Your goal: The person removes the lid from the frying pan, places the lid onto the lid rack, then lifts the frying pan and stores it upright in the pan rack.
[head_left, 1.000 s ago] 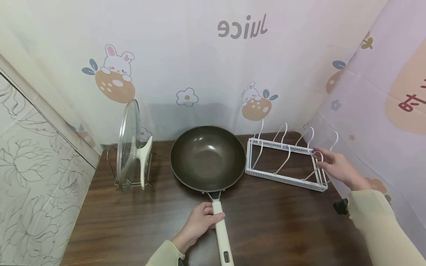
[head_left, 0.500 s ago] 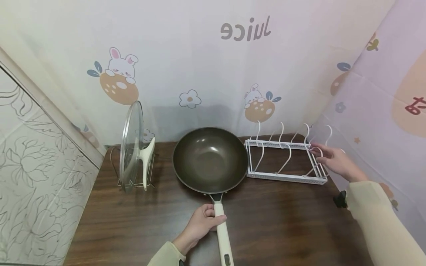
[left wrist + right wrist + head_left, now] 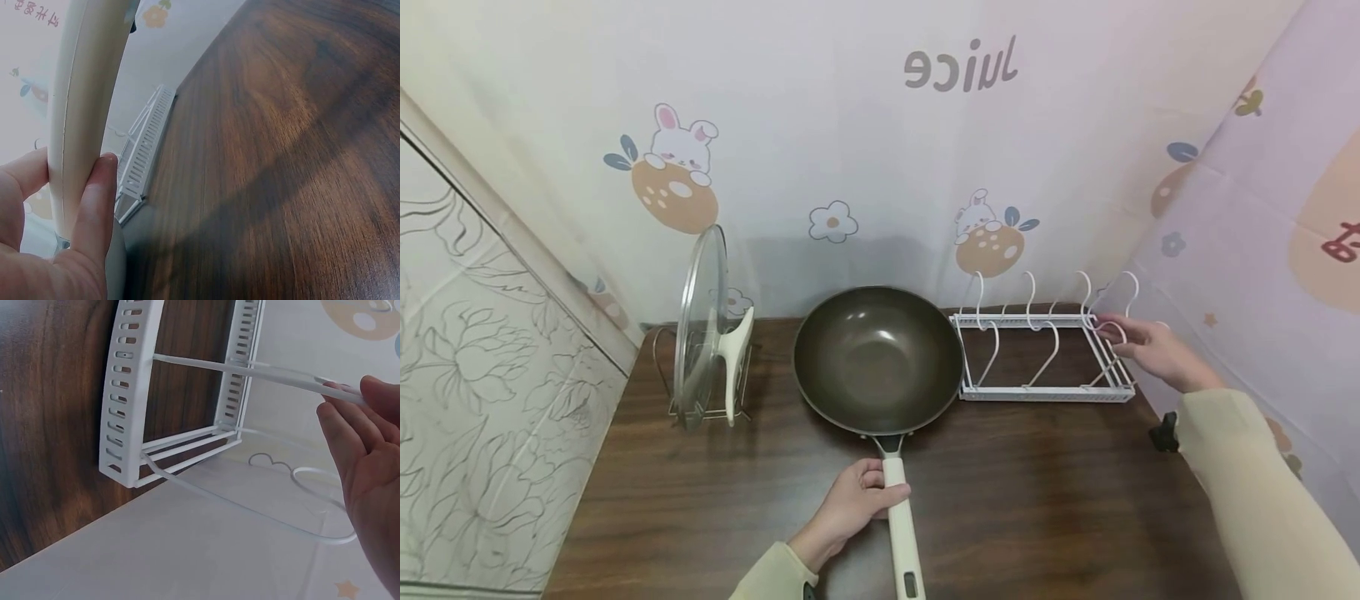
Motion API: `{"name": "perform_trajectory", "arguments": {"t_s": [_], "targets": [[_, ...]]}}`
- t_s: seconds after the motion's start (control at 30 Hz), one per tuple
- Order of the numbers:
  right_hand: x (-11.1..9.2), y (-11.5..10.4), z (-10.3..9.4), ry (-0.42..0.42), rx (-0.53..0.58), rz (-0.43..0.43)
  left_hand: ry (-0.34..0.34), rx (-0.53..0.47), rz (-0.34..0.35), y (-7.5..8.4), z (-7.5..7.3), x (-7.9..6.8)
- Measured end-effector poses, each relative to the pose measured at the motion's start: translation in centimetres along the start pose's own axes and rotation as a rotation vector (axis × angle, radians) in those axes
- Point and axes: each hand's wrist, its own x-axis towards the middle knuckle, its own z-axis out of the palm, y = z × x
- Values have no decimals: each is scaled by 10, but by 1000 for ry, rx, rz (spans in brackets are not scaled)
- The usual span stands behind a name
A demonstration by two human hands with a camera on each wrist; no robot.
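Note:
A dark wok (image 3: 878, 358) with a cream handle (image 3: 904, 533) sits mid-table, its bowl toward the wall. My left hand (image 3: 848, 504) holds the handle near the bowl, thumb on one side and fingers on the other; the left wrist view shows the handle (image 3: 84, 106) between them. Right of the wok lies a white slotted rack (image 3: 1048, 394) with several upright wire dividers. My right hand (image 3: 1157, 354) is at the rack's right end. In the right wrist view its thumb and fingers pinch a white wire divider (image 3: 262, 373).
At the left, a glass lid (image 3: 685, 333) with a cream handle (image 3: 735, 362) stands upright in a wire stand (image 3: 658, 358). A printed curtain (image 3: 850, 125) hangs behind the brown wooden table (image 3: 1037, 500) and along its right side. The wok's rim is close to the rack's left end.
The rack's right end has swung back toward the wall with my right hand, so its front edge now runs nearly level. My left hand still holds the wok handle. The head view has shifted slightly.

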Motion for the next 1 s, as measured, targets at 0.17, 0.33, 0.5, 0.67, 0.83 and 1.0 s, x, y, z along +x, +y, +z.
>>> {"name": "perform_trajectory", "arguments": {"t_s": [0.17,0.33,0.5,0.67,0.83,1.0], "targets": [[4,8,-4,-25,99,-20,-8,-1,2,1,0,1],[6,10,-6,-23,179,-62,-16,0,4,1,0,0],[8,14,-6,-25,257,-108,-6,9,-2,-1,1,1],[10,13,-3,-25,286,-134,-5,3,-2,-1,0,1],[10,9,1,-9,252,-101,-2,6,-5,0,-1,1],[6,1,0,10,145,-32,8,31,-6,0,-2,2]]}}
